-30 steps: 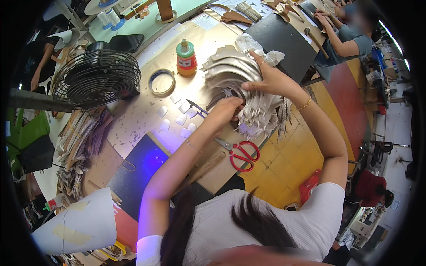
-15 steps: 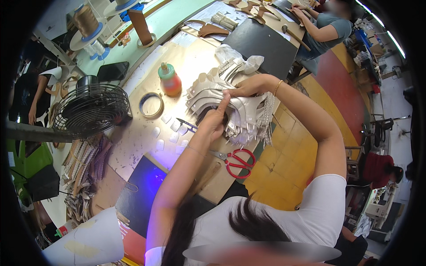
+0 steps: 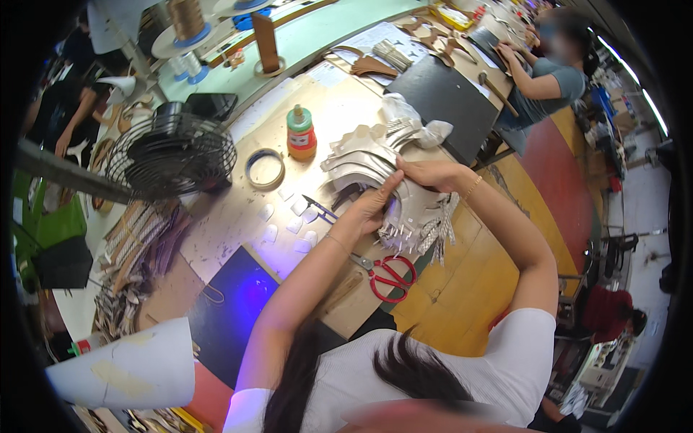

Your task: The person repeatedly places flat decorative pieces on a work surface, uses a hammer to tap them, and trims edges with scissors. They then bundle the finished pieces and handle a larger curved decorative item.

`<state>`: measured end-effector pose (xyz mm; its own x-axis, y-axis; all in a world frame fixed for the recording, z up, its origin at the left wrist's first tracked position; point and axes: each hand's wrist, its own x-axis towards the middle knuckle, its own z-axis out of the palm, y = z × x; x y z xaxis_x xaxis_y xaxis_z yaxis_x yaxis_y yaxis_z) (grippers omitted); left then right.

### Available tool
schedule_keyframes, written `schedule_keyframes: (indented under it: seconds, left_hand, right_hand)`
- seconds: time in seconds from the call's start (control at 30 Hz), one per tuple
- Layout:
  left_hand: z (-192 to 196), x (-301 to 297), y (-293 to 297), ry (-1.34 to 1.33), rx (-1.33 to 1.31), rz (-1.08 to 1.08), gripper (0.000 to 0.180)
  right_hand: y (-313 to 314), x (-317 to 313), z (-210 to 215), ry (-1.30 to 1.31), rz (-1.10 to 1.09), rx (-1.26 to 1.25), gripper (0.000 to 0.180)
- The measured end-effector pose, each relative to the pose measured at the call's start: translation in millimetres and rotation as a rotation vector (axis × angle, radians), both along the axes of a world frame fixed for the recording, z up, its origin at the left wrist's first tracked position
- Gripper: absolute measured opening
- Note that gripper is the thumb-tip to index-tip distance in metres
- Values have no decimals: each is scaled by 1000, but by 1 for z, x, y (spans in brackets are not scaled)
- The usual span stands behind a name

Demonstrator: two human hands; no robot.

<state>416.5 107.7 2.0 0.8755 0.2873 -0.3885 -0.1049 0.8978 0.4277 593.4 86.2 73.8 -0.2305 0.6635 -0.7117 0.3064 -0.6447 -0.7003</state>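
Observation:
A fanned stack of curved, pale metallic leather shoe-upper pieces [image 3: 355, 153] lies at the middle of the worktable, between my hands. My left hand [image 3: 371, 207] is closed on its inner curve, thumb along the top edges; the fingers underneath are partly hidden. From the right, my right hand [image 3: 432, 174] grips the stack's upper side, its fingertips close to the left thumb. Braided strips [image 3: 440, 234] hang at the stack's right end. Beside my left wrist lie small thread snips [image 3: 319, 209] and several small white cut pieces [image 3: 270, 233]. Red-handled scissors [image 3: 393, 280] rest below the stack.
A green-topped bottle [image 3: 301, 136] and a tape roll [image 3: 265, 170] stand left of the stack. A black fan [image 3: 170, 157] is farther left, above bundled strips [image 3: 144, 242]. Behind the stack are a plastic bag [image 3: 405, 113] and a black board [image 3: 440, 101]. A co-worker [image 3: 543, 76] works at far right.
The whole view has shifted, so the table things appear farther right and slightly lower. My right hand has come down along the stack, closer to my left thumb. Both hands still hold the stack.

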Motion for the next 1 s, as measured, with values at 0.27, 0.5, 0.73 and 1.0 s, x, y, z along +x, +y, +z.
schedule_keyframes:
  seconds: [0.27, 0.5, 0.73, 1.0]
  left_hand:
    - [20, -12, -8, -76, 124, 136, 84]
    - [54, -24, -5, -148, 327, 192, 85]
    - [127, -28, -2, -144, 732, 214, 78]
    - [163, -12, 34, -416, 617, 319, 71]
  right_hand:
    - [-13, -8, 35, -463, 311, 475, 84]
    - [-31, -32, 64, -621, 194, 792, 100]
    - [-54, -44, 136, -755, 249, 1007, 71]
    - [-16, -65, 224, -997, 296, 755, 100]
